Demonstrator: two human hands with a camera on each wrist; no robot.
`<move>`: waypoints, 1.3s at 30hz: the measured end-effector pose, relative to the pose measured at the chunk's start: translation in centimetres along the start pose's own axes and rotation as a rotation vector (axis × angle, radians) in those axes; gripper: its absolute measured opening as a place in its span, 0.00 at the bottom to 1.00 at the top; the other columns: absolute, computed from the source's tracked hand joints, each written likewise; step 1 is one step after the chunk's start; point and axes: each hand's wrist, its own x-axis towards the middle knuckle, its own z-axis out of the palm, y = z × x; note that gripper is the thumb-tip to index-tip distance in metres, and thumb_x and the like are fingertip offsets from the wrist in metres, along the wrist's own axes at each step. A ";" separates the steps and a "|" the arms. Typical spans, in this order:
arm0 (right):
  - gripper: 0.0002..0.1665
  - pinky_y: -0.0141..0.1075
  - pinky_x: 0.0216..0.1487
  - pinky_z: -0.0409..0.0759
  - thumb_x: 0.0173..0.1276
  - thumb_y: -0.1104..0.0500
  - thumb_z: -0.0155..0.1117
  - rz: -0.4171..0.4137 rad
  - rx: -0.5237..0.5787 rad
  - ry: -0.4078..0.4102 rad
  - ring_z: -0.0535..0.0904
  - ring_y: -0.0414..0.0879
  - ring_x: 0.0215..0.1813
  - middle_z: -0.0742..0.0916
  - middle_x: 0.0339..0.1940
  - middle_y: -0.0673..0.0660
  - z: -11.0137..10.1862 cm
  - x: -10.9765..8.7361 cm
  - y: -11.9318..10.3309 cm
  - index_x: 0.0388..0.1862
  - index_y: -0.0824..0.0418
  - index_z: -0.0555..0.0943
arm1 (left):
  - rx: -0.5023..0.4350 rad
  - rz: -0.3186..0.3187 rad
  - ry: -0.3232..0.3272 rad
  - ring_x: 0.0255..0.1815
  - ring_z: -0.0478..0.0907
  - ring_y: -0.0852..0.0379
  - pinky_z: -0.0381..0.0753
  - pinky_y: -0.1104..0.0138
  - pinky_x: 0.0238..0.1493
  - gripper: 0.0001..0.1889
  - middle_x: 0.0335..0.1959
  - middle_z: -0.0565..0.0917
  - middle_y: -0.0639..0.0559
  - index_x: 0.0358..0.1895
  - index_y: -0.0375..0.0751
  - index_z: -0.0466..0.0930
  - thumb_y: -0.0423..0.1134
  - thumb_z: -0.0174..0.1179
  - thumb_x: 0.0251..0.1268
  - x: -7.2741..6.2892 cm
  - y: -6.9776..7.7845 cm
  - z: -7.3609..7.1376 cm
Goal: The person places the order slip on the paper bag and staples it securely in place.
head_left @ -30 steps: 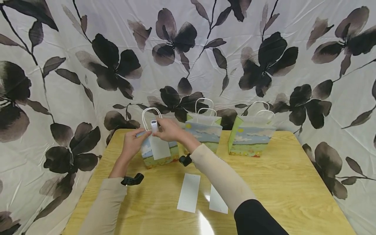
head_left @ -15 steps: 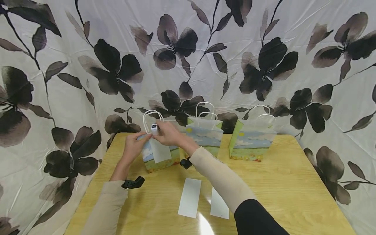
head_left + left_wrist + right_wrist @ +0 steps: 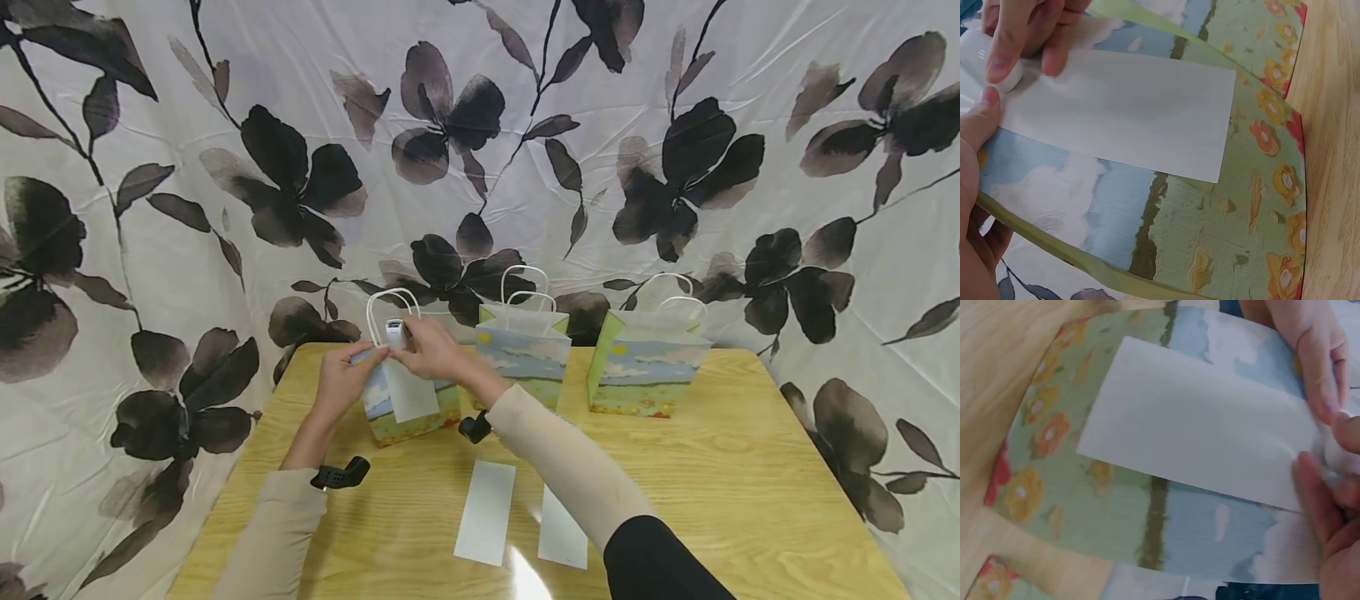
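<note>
At the left of the table stands a paper gift bag [image 3: 446, 412] printed with sky, meadow and flowers, its white twisted handles up. A blank white card [image 3: 411, 398] lies against its front, its upper end at the bag's top edge. My left hand [image 3: 343, 379] pinches the top edge of the bag beside the card, thumb in front. With my right hand [image 3: 433, 348] I grip a small white stapler [image 3: 395, 333] over the top of the card. In the left wrist view, the stapler [image 3: 1007, 72] is partly hidden by fingers, with the left thumb right at its end.
Two matching gift bags, one in the middle [image 3: 528, 354] and one at the right [image 3: 648, 375], stand along the back of the wooden table [image 3: 712, 500]. Two more white cards, one [image 3: 485, 512] beside the other [image 3: 562, 529], lie in front. A floral curtain [image 3: 570, 67] hangs behind.
The head view has tilted slightly, so everything sits a little lower in it. Both hands keep their holds on the bag and the stapler, with barely any movement.
</note>
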 end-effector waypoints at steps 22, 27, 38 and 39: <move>0.26 0.31 0.23 0.71 0.66 0.57 0.70 0.008 0.323 0.144 0.73 0.43 0.22 0.81 0.28 0.53 -1.9 -2.0 -0.5 0.59 0.62 0.72 | 0.064 0.066 -0.022 0.27 0.82 0.51 0.78 0.72 0.25 0.12 0.33 0.85 0.37 0.41 0.26 0.86 0.35 0.65 0.65 -0.4 2.9 0.9; 0.21 0.35 0.25 0.75 0.64 0.58 0.71 -0.009 0.492 0.231 0.77 0.46 0.26 0.82 0.34 0.54 -4.8 -3.9 -1.7 0.53 0.60 0.74 | 0.077 0.008 -0.011 0.26 0.81 0.59 0.78 0.72 0.25 0.15 0.34 0.86 0.41 0.42 0.33 0.87 0.43 0.67 0.63 0.0 0.7 0.5; 0.22 0.39 0.29 0.81 0.64 0.69 0.66 0.088 0.599 0.309 0.80 0.51 0.34 0.82 0.44 0.63 -12.0 -10.7 -4.0 0.56 0.72 0.73 | 0.151 -0.057 -0.079 0.31 0.79 0.56 0.78 0.70 0.29 0.19 0.38 0.85 0.43 0.44 0.36 0.87 0.50 0.67 0.62 1.4 0.3 -0.9; 0.22 0.38 0.30 0.81 0.64 0.70 0.66 0.101 0.586 0.319 0.80 0.50 0.34 0.81 0.44 0.63 -12.6 -11.5 -4.1 0.55 0.73 0.73 | 0.158 -0.051 -0.084 0.32 0.78 0.55 0.77 0.69 0.30 0.18 0.38 0.85 0.43 0.43 0.37 0.87 0.50 0.67 0.62 1.5 0.4 -1.0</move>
